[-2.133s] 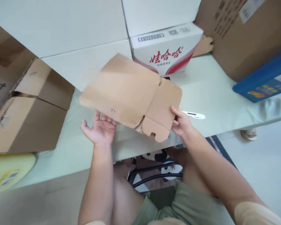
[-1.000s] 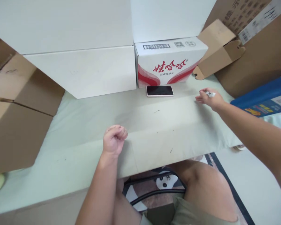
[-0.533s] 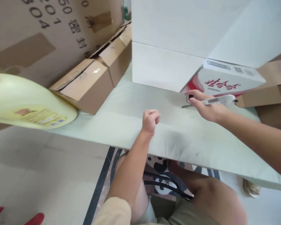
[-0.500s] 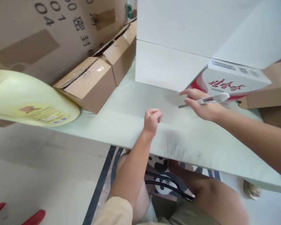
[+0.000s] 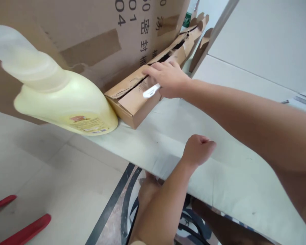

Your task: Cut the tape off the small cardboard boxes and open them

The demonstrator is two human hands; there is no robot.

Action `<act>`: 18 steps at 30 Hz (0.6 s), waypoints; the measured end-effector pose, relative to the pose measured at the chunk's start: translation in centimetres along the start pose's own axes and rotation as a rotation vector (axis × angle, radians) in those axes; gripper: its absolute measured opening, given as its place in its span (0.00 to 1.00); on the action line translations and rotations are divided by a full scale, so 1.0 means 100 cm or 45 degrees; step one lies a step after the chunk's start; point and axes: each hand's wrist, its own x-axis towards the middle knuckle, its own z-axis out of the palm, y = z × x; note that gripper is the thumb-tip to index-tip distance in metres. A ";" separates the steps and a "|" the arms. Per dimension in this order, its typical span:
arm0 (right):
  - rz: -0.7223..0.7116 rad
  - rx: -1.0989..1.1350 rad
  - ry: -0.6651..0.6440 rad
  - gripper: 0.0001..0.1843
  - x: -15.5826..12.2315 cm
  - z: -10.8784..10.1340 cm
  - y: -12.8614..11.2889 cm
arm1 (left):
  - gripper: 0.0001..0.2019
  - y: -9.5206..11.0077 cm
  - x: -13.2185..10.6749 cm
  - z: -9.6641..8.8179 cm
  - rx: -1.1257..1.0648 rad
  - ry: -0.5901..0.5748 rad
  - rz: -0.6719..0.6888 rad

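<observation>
My right hand (image 5: 168, 79) reaches across to the left and rests on a small brown cardboard box (image 5: 140, 92) on the table. It grips a white utility knife (image 5: 151, 91), whose end pokes out below the fingers. The box's top flaps are partly open. My left hand (image 5: 197, 149) is a closed fist resting on the pale green table (image 5: 219, 177) near its front edge, holding nothing that I can see.
A big pale yellow jug (image 5: 58, 98) lies on its side left of the small box. A large printed cardboard carton (image 5: 91, 37) stands behind them. White boxes (image 5: 257, 51) fill the back right. Red objects (image 5: 22, 231) lie on the floor.
My right hand has swung left with the knife from near the red-and-white box to the small brown box. The view has turned left. My left fist has stayed on the table.
</observation>
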 end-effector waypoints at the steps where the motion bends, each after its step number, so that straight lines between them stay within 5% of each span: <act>1: -0.097 -0.038 -0.013 0.37 0.008 0.006 -0.001 | 0.18 0.002 -0.001 -0.002 -0.022 0.007 -0.004; 4: -0.264 -0.065 -0.059 0.30 0.019 0.016 -0.005 | 0.17 0.006 -0.004 -0.007 -0.077 0.021 -0.031; 7: -0.195 -0.149 -0.040 0.26 0.009 0.013 -0.007 | 0.17 0.005 -0.005 -0.007 -0.083 0.005 -0.046; 13: 0.008 -0.208 -0.009 0.13 -0.049 -0.013 -0.014 | 0.17 -0.001 0.000 0.004 0.003 -0.037 -0.002; 18: 0.288 -0.215 -0.046 0.15 -0.113 -0.037 -0.030 | 0.18 -0.003 -0.003 0.027 0.273 -0.218 0.017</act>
